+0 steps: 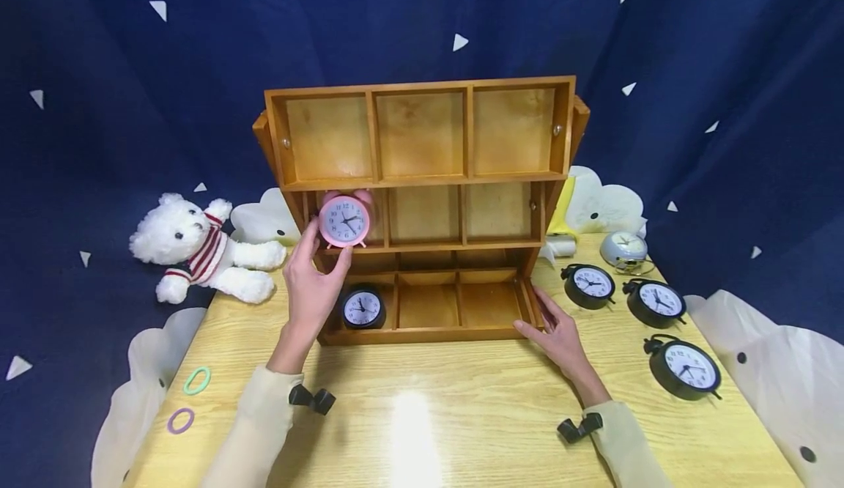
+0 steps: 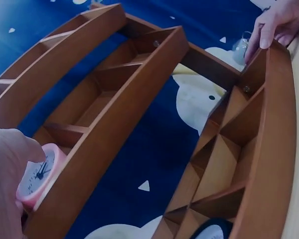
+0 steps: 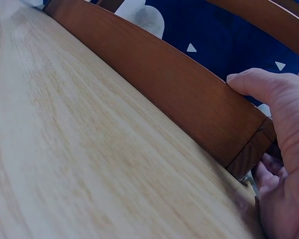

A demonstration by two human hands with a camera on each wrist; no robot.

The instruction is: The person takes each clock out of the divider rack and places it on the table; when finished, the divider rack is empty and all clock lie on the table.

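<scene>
A wooden shelf (image 1: 422,335) with three tiers of compartments stands on the table. My left hand (image 1: 313,283) holds a pink alarm clock (image 1: 345,221) at the left compartment of the middle tier, thumb below and fingers at its left side. In the left wrist view the pink clock (image 2: 40,174) sits behind that tier's front board, partly covered by the hand. My right hand (image 1: 557,333) grips the bottom tier's right front corner; in the right wrist view its thumb (image 3: 251,82) lies over the front board's top edge. A black alarm clock (image 1: 363,308) occupies the bottom left compartment.
Several black alarm clocks, one of them (image 1: 686,368) nearest me, lie on the right of the table, with a grey clock (image 1: 625,248) behind. A white teddy bear (image 1: 204,246) lies at the left. Green (image 1: 196,381) and purple (image 1: 181,420) rings rest at the front left.
</scene>
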